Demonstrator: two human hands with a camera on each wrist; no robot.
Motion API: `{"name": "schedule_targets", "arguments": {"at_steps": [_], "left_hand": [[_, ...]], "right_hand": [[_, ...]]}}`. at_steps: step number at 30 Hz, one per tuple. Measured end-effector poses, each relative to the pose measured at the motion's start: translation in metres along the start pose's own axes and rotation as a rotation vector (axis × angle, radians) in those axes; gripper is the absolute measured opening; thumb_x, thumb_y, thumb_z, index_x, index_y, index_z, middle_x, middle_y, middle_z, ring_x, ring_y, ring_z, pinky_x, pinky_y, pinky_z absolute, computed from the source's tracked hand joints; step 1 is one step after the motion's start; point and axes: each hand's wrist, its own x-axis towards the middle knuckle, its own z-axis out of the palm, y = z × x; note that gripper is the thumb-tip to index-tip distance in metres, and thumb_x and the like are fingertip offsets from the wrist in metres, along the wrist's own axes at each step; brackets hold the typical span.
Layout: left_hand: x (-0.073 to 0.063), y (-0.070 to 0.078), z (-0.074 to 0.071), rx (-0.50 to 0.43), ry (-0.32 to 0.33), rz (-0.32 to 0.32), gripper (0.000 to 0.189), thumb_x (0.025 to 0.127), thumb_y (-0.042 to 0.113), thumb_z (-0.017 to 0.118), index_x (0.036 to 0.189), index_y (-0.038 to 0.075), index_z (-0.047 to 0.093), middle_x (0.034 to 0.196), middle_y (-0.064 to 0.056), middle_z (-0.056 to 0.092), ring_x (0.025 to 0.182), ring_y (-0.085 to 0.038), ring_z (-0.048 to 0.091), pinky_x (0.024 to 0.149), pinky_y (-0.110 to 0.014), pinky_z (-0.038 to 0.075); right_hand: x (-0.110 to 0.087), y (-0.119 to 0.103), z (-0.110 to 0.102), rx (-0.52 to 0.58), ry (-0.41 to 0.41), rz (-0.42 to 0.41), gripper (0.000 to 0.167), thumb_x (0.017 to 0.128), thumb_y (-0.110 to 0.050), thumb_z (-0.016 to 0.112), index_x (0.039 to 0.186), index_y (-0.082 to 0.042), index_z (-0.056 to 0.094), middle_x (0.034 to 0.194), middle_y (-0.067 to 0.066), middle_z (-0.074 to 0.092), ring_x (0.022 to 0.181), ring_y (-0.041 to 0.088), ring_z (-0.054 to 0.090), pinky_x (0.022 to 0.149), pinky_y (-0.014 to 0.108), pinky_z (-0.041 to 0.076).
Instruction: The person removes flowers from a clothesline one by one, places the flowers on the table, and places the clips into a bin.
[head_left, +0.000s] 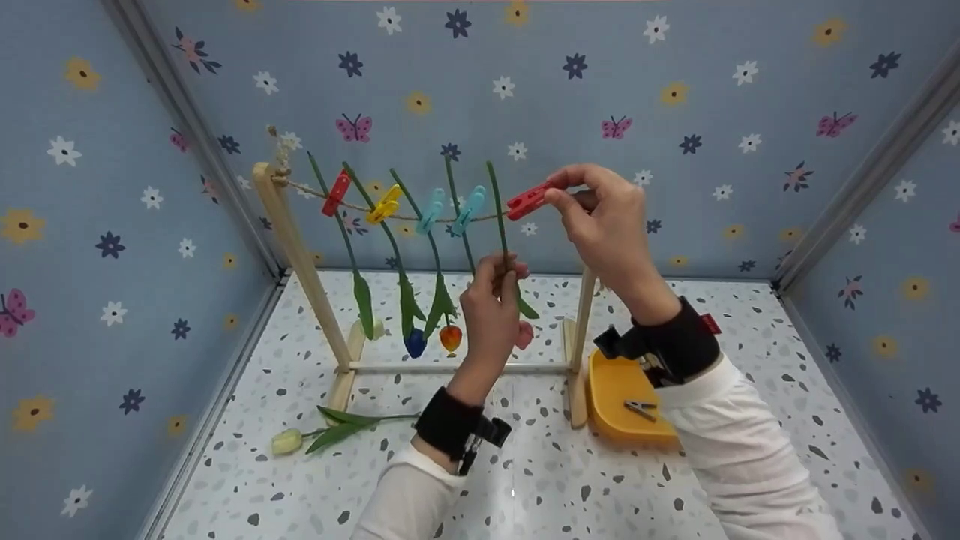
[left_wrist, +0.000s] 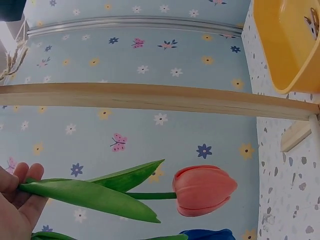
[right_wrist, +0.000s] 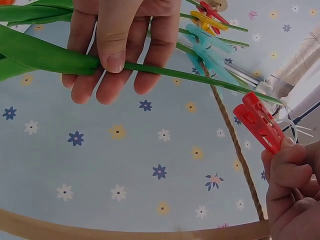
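My left hand (head_left: pixel 491 307) pinches the green stem of a pink tulip (left_wrist: pixel 205 191), which hangs head down with its stem upright beside the rope (right_wrist: pixel 232 135). In the right wrist view, thumb and fingers grip that stem just above the leaves. My right hand (head_left: pixel 604 217) pinches a red clothespin (right_wrist: pixel 260 122) by its handle end, its tip right at the stem and rope. Left of these, a red clothespin (head_left: pixel 336 193), a yellow clothespin (head_left: pixel 385 205) and two light blue clothespins (head_left: pixel 469 210) hold upside-down tulips on the rope. My left hand covers one bloom.
The rope is strung on a wooden frame (head_left: pixel 304 262) standing on a speckled surface (head_left: pixel 255 480). A pale yellow tulip (head_left: pixel 286 442) lies at the front left. By the frame's right foot sits a yellow tray (head_left: pixel 611 382) with a grey clothespin (head_left: pixel 640 409) inside. Flower-patterned walls (head_left: pixel 480 112) enclose the space.
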Motion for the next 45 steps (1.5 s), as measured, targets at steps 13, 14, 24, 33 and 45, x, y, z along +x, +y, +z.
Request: {"name": "schedule_targets", "arguments": {"at_steps": [13, 14, 24, 33, 45], "left_hand": [[-0.010, 0.021, -0.020, -0.037, -0.098, 0.076, 0.018, 0.093, 0.000, 0.055, 0.110, 0.002, 0.062, 0.095, -0.009, 0.069, 0.088, -0.014, 0.067, 0.078, -0.024, 0.054], [-0.011, 0.023, -0.022, -0.031, -0.109, 0.085, 0.019, 0.093, 0.000, 0.055, 0.111, 0.002, 0.063, 0.096, -0.008, 0.069, 0.088, -0.014, 0.067, 0.076, -0.024, 0.054], [-0.022, 0.033, -0.058, 0.105, -0.205, 0.137, 0.023, 0.091, -0.002, 0.057, 0.113, 0.000, 0.064, 0.096, -0.007, 0.070, 0.088, -0.013, 0.068, 0.074, -0.021, 0.054], [-0.037, 0.027, -0.099, 0.237, -0.253, 0.146, 0.025, 0.088, -0.006, 0.059, 0.113, -0.002, 0.065, 0.096, -0.009, 0.070, 0.088, -0.018, 0.068, 0.075, -0.022, 0.055], [-0.057, -0.015, -0.151, 0.548, -0.330, 0.166, 0.025, 0.084, -0.004, 0.066, 0.105, 0.007, 0.072, 0.091, -0.008, 0.071, 0.084, -0.022, 0.069, 0.065, -0.031, 0.057]], "right_hand": [[-0.015, -0.001, -0.020, 0.033, 0.009, -0.060, 0.035, 0.087, -0.011, 0.067, 0.122, -0.006, 0.063, 0.100, 0.007, 0.066, 0.059, 0.006, 0.056, 0.056, 0.015, 0.049], [-0.016, -0.002, -0.022, 0.038, 0.015, -0.064, 0.034, 0.087, -0.009, 0.067, 0.121, -0.007, 0.064, 0.099, 0.007, 0.066, 0.062, 0.006, 0.058, 0.058, 0.015, 0.050], [-0.041, -0.009, -0.054, 0.042, -0.042, -0.078, 0.034, 0.081, 0.004, 0.070, 0.114, -0.001, 0.066, 0.103, 0.009, 0.067, 0.090, 0.013, 0.067, 0.076, 0.020, 0.054], [-0.061, 0.000, -0.086, -0.059, -0.078, -0.013, 0.036, 0.081, 0.001, 0.070, 0.117, -0.004, 0.065, 0.106, 0.007, 0.068, 0.095, 0.013, 0.067, 0.081, 0.021, 0.052], [-0.107, 0.044, -0.124, -0.116, -0.052, 0.140, 0.037, 0.078, 0.011, 0.068, 0.114, 0.005, 0.062, 0.106, 0.020, 0.066, 0.094, 0.008, 0.067, 0.081, 0.015, 0.050]]}}
